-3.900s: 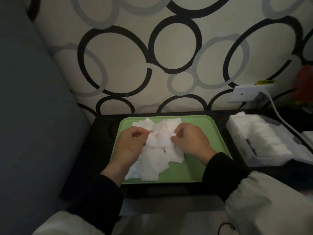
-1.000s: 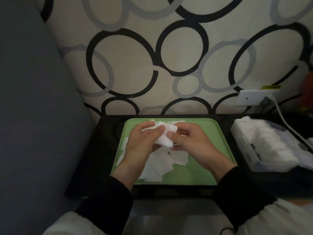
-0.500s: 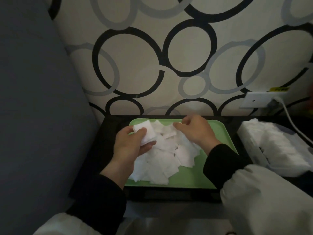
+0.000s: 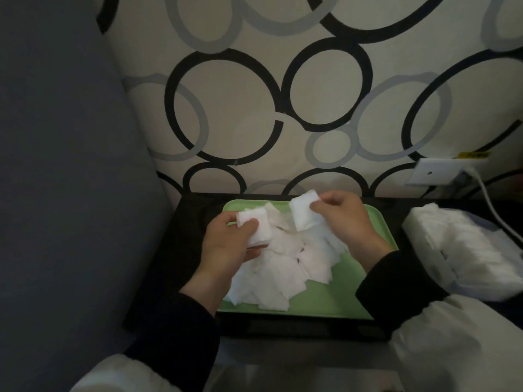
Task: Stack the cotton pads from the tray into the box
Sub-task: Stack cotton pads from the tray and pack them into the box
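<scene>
Cotton pad point(image 4: 304, 210) now lifted off tray point(image 4: 353, 304), pinched in right hand point(image 4: 345, 224); left hand point(image 4: 226, 247) grips small stack point(image 4: 254, 224); likely joins it

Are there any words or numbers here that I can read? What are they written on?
Nothing here can be read.
The yellow sticker above the white wall socket: it has dark marks, but they are too blurred to read.
The green tray, the cotton pads and the box: no writing shows on them.
</scene>
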Available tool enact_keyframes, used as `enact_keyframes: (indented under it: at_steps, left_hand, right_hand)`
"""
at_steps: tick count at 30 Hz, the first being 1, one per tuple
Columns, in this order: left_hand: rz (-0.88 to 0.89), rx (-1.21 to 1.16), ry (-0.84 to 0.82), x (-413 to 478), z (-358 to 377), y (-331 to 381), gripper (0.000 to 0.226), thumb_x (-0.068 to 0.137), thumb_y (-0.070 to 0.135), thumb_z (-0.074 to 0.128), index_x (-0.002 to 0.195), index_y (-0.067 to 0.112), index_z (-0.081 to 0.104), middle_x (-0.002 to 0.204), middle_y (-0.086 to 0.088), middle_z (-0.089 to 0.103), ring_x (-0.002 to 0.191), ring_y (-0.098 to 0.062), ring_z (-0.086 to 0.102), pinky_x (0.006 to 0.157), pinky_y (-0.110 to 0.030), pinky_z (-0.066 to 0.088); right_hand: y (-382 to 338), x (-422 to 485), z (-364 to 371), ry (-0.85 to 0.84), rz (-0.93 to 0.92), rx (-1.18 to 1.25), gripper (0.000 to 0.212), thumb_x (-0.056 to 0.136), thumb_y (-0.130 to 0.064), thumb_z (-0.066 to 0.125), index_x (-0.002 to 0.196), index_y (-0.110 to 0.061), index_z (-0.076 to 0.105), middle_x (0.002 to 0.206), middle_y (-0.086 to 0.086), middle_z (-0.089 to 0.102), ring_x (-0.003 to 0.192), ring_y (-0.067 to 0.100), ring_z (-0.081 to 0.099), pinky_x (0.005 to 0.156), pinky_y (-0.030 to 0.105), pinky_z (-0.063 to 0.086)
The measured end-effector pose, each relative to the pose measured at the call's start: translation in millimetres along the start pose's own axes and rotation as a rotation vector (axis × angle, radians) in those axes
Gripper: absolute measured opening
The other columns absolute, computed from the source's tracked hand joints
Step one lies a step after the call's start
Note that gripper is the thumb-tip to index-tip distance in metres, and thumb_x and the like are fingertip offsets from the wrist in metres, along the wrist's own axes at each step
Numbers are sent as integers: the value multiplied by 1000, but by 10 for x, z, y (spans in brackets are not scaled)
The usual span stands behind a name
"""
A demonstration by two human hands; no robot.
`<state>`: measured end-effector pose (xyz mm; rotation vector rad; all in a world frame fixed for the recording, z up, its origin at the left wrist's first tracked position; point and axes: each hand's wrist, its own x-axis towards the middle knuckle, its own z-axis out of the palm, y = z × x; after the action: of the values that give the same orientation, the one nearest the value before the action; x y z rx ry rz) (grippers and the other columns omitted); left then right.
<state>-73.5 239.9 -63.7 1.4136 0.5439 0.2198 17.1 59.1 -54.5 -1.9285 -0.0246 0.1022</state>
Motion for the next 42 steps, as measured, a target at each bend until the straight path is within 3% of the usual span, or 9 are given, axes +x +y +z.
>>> enact_keyframes:
  at_steps: [5, 8, 12, 15, 21, 32, 37, 40, 42]
  left_hand:
    - [10, 36, -41, -71, 74, -38, 10, 94, 18, 67, 103, 20, 66, 111, -6, 69, 96, -27, 70, 60, -25, 57]
    - [-7, 52, -117, -175, 199, -65, 12, 95, 18, 66, 106, 17, 70, 108, -6, 72, 97, -25, 71, 61, -24, 57]
    - [-31, 4, -225, -346, 419, -70, 11, 93, 18, 69, 102, 14, 74, 95, -5, 77, 84, -18, 73, 61, -23, 56]
    - [-25, -11, -270, -406, 516, -52, 10, 93, 19, 67, 98, 19, 76, 93, -4, 78, 86, -19, 73, 66, -25, 58]
    - [-24, -41, -270, -399, 547, -22, 15, 97, 23, 62, 100, 18, 76, 97, -5, 77, 94, -24, 73, 67, -29, 59]
    - [-73, -58, -269, -334, 539, -25, 24, 101, 23, 52, 104, 16, 74, 97, -8, 77, 87, -25, 75, 66, -31, 59]
    - [-144, -32, -234, -305, 471, 13, 30, 100, 43, 53, 98, 20, 72, 94, -3, 78, 88, -23, 74, 66, -35, 61]
    - [-10, 78, -317, -332, 362, -22, 12, 92, 29, 70, 100, 21, 74, 96, 2, 78, 95, -18, 74, 78, -33, 61]
    - [-7, 88, -264, -282, 274, -40, 10, 91, 18, 71, 101, 21, 73, 97, 2, 78, 95, -18, 74, 77, -32, 62]
  right_hand:
    - [-22, -315, -361, -22, 139, 367, 10, 91, -13, 65, 97, -6, 68, 99, 13, 72, 89, 28, 68, 69, 34, 53]
    - [83, -522, -412, -85, 188, 500, 13, 92, -14, 65, 102, -8, 70, 97, 13, 73, 85, 25, 65, 72, 34, 48]
    - [118, -680, -330, -211, 141, 617, 23, 90, -7, 67, 112, -5, 69, 93, 14, 71, 79, 21, 61, 61, 26, 47]
    - [115, -668, -302, -217, 88, 580, 23, 86, -4, 70, 109, -2, 68, 85, 12, 71, 71, 17, 63, 57, 24, 48]
    - [169, -593, -325, -178, 18, 411, 20, 81, -4, 77, 100, -3, 72, 92, 19, 73, 69, 16, 65, 55, 26, 50]
    - [230, -486, -222, -136, -14, 246, 19, 80, -10, 80, 96, -5, 71, 90, 17, 73, 66, 13, 66, 55, 23, 52]
    - [231, -487, -87, -114, -31, 189, 20, 77, -16, 83, 89, -7, 70, 78, 12, 69, 61, 11, 63, 52, 24, 50]
    - [221, -491, -8, -121, -74, 107, 24, 75, -22, 85, 81, -7, 68, 66, 6, 65, 56, 12, 61, 53, 24, 48]
    - [243, -488, 58, -128, -107, 27, 25, 74, -29, 86, 73, -12, 67, 63, 3, 65, 56, 14, 61, 55, 26, 48]
